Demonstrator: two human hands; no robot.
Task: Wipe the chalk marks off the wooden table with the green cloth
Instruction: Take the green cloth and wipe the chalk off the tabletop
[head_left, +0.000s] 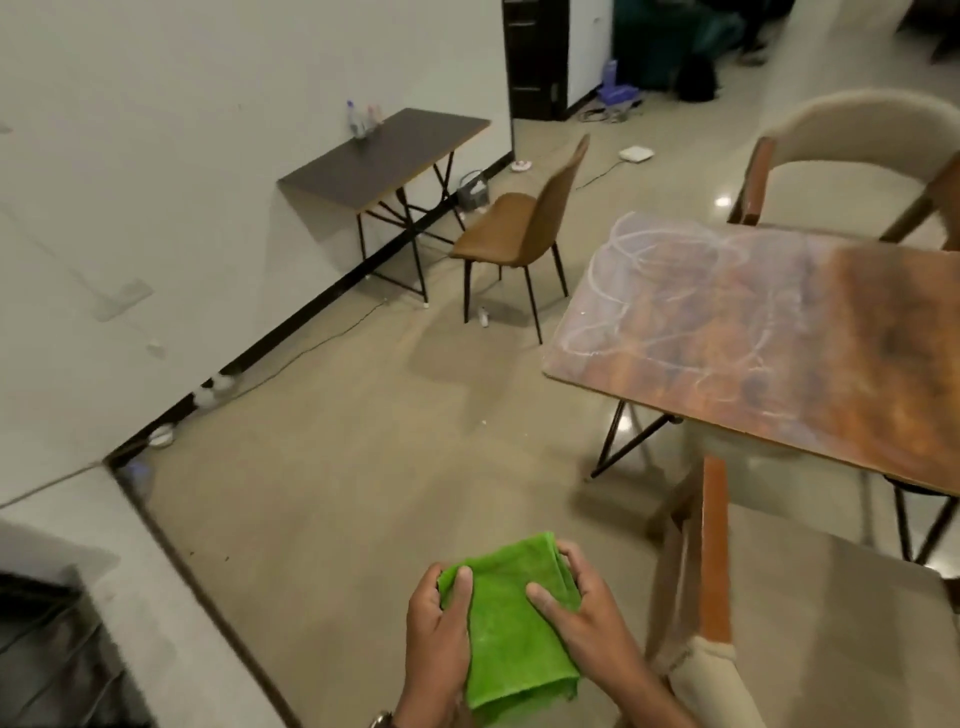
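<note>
You hold the folded green cloth (511, 618) low over the floor, left hand (439, 631) and right hand (579, 613) each gripping a side | wooden table (769, 332) with chalk marks (670, 270) well apart | cloth looks soft, light, limp: keep it bunched under a flat palm.

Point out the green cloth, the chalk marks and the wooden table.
green cloth (511, 618), head view, middle of folded face.
chalk marks (644, 254), head view, white loops.
wooden table (883, 332), head view, bare top.
</note>
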